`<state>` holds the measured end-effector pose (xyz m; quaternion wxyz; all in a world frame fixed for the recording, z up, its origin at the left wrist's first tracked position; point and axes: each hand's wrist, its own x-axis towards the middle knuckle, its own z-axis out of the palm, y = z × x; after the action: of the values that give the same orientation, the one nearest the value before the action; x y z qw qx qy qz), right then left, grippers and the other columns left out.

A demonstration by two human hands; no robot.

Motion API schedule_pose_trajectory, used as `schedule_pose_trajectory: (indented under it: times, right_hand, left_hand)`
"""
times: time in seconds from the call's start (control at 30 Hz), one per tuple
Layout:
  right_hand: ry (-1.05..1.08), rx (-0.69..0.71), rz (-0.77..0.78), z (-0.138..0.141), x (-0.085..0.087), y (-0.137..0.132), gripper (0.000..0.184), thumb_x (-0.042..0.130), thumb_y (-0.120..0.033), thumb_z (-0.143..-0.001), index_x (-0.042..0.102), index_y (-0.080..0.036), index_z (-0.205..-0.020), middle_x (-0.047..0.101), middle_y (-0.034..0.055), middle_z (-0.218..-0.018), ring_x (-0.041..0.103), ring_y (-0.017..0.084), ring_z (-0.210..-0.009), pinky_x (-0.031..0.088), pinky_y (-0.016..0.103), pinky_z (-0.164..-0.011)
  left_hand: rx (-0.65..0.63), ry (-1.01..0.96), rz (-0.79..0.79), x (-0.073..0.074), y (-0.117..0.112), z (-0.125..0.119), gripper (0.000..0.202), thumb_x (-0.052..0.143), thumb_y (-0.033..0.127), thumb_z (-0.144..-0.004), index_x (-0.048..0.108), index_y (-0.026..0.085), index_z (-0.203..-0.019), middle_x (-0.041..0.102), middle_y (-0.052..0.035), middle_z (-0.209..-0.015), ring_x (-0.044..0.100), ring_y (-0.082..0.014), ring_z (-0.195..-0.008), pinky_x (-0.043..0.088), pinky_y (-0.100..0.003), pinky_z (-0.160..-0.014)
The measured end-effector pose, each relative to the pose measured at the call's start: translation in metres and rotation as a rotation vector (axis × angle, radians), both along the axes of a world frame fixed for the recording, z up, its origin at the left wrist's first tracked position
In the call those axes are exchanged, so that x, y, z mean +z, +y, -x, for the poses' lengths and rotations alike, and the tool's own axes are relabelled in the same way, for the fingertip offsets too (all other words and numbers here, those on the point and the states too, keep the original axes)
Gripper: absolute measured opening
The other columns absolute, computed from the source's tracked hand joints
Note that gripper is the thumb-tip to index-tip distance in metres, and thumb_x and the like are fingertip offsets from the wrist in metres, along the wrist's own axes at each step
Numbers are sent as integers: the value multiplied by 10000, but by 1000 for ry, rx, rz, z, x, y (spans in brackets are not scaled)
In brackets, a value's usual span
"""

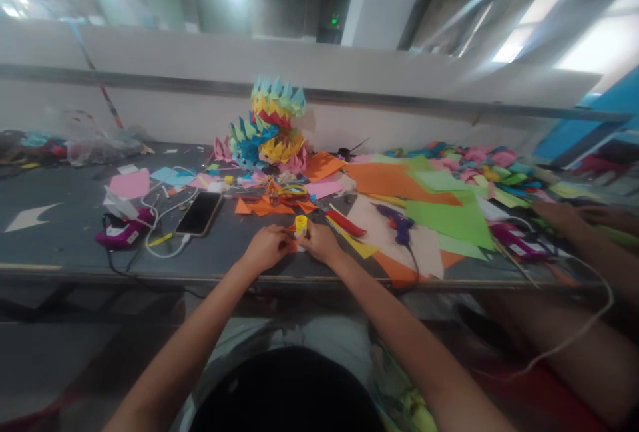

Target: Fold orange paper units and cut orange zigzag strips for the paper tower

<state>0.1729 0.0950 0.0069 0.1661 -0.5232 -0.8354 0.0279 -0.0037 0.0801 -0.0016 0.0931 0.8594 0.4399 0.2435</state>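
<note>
My left hand [267,247] is closed near the table's front edge. Its fingertips meet beside a bit of orange paper, and what they pinch is too small to make out. Close against it, my right hand [320,243] has its fingers round a small yellow paper roll [301,223], which stands upright between the two hands. Beyond them lie orange paper scraps [269,206]. To the right of my right hand is a red-handled tool [347,223], probably scissors, its far part hard to see.
A phone [200,213] on a white cable lies left. A purple glue gun [399,222] rests on coloured paper sheets [449,219]. Purple power strips [124,227] sit at both sides. A folded-paper model [274,129] stands at the back. Another person's arm [574,229] reaches in from the right.
</note>
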Motion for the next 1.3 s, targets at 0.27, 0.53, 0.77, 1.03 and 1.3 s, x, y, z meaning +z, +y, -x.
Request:
schedule_pose_trajectory:
  times: [0.27, 0.53, 0.77, 1.03, 1.3]
  right_hand:
    - [-39, -52, -7, -2, 0, -1, 371, 396, -420, -864, 550, -118, -1015, 682, 94, -788, 627, 212, -742, 352, 252, -619]
    - [2, 14, 41, -6, -2, -3, 347, 410, -397, -867, 529, -116, -1034, 671, 89, -803, 619, 199, -754, 351, 244, -617]
    - [0, 54, 24, 2, 0, -3, 361, 423, -419, -873, 529, -124, -1052, 673, 93, -824, 616, 194, -762, 339, 239, -604]
    - [38, -56, -55, 0, -1, -2, 332, 454, -425, -842, 577, -136, -949, 667, 58, -702, 603, 181, -645, 283, 240, -538]
    - [122, 72, -22, -1, -4, -3, 347, 442, -454, -857, 548, -151, -989, 654, 37, -700, 584, 158, -610, 292, 222, -532]
  left_hand:
    - [-12, -1, -19, 0, 0, 0, 107, 584, 219, -782, 687, 191, -775, 659, -57, -874, 567, -193, -856, 399, -292, -742]
    - [-62, -51, -26, -3, 3, 1, 120, 572, 196, -791, 688, 181, -767, 664, -55, -862, 574, -180, -846, 419, -282, -779]
    - [-50, -33, -41, -3, 3, 1, 100, 588, 193, -776, 687, 190, -757, 666, -52, -897, 584, -185, -858, 433, -292, -783]
    - [-34, -35, -41, -4, 3, 2, 116, 576, 194, -781, 690, 202, -763, 667, -32, -841, 582, -174, -824, 445, -283, -765]
    - [-46, -69, -45, -5, 4, 2, 114, 581, 200, -781, 692, 192, -761, 673, -42, -885, 587, -178, -843, 444, -284, -779]
